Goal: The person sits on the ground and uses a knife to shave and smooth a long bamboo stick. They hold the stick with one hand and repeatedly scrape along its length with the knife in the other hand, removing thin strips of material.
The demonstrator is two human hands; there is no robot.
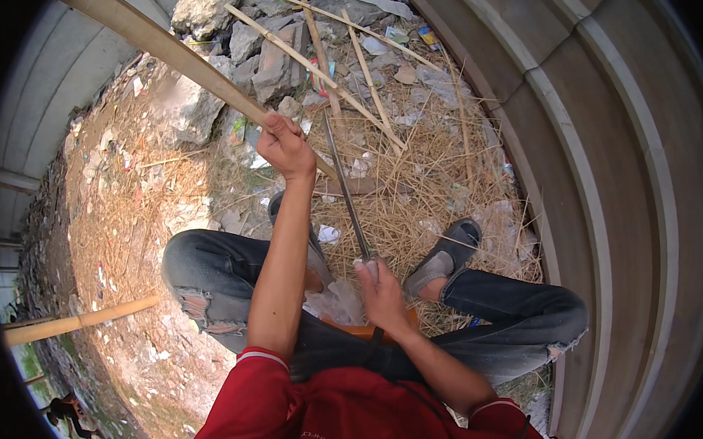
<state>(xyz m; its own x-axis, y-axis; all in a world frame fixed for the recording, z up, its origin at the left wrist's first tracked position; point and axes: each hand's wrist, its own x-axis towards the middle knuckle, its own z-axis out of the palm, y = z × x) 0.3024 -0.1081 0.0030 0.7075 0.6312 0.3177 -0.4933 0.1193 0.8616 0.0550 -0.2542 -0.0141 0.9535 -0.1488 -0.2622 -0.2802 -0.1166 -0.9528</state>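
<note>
My left hand [288, 146] is closed round a long split bamboo strip [181, 58], which slants from the upper left down past my fist. Its lower end shows just below the fist, near the blade. My right hand [384, 299] grips the handle of a long knife [343, 177], held low between my knees. The narrow dark blade points up and away from me, to the right of the strip's lower end. My fingers hide most of the handle.
Cut bamboo strips [285, 45] lie ahead across rocks [280, 66] and shavings [417, 183]. A corrugated wall [600, 169] rises close on my right. Another bamboo pole [84, 321] lies at left. I sit on something orange [354, 328], my sandalled feet [445, 256] near the shavings.
</note>
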